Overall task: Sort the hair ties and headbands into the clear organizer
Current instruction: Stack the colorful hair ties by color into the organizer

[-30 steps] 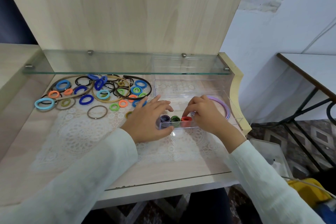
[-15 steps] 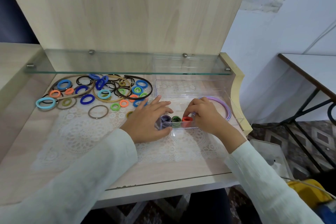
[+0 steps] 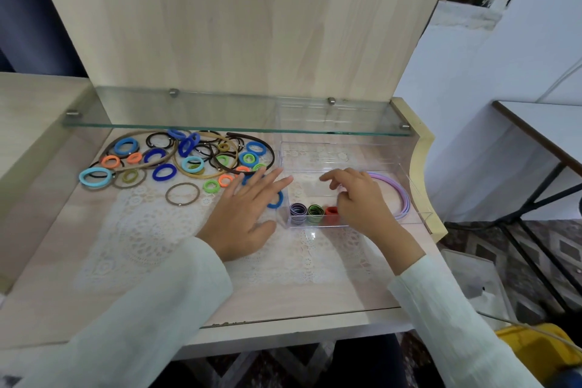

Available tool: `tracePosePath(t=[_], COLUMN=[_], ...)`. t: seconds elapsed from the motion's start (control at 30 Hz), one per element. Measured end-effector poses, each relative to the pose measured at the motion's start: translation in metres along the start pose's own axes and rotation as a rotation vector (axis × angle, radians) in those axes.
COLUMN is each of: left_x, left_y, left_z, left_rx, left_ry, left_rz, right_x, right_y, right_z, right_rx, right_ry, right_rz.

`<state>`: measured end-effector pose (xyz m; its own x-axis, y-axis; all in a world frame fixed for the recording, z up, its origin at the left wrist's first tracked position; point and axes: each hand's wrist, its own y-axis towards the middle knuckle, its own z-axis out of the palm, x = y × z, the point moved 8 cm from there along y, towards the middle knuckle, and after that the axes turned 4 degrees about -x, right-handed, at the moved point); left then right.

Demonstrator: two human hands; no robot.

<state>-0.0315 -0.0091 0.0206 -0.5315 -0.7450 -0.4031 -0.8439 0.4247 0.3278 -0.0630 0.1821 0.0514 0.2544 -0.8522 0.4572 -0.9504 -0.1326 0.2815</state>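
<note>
My left hand (image 3: 245,217) lies flat on the tabletop (image 3: 283,302), its fingers (image 3: 264,189) spread wide and holding nothing. They partly cover a blue fabric hair tie (image 3: 278,200) just left of the clear plastic organizer (image 3: 346,148). My right hand (image 3: 359,205) is inside that organizer, fingers half curled over the red hair ties (image 3: 330,210); I cannot tell whether they pinch one. Left of the red ones, a stack of green hair ties (image 3: 316,213) and a stack of purple hair ties (image 3: 298,213) stand upright against the near wall. A lilac plastic headband (image 3: 400,195) curves along the wall to my right. The stacks look springy: a careless nudge could tip them and mix the colours, and leaning on the light box could slide it on the white lace mat (image 3: 141,230). Farther left, the loose heap of coloured hair ties and thin headbands (image 3: 189,157) waits unsorted.
</note>
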Motion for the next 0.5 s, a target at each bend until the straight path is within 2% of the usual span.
tracePosePath(t=[0.13, 0.23, 0.37, 0.5], left_x=[0.018, 0.035, 0.066, 0.085], left_y=[-0.008, -0.014, -0.025, -0.038], left_z=[-0.023, -0.040, -0.052, -0.062], left_rx=[-0.181, -0.289, -0.307, -0.331], left_ry=[0.090, 0.224, 0.335, 0.369], left_rz=[-0.102, -0.188, -0.361, -0.445], right_x=[0.020, 0.052, 0.098, 0.128], right_y=[0.001, -0.002, -0.009, -0.016], right_z=[-0.003, -0.004, 0.013, 0.043], right_rx=[-0.215, -0.361, -0.338, -0.269], right_ry=[0.064, 0.082, 0.131, 0.155], right_rz=[0.021, -0.041, -0.126, -0.196])
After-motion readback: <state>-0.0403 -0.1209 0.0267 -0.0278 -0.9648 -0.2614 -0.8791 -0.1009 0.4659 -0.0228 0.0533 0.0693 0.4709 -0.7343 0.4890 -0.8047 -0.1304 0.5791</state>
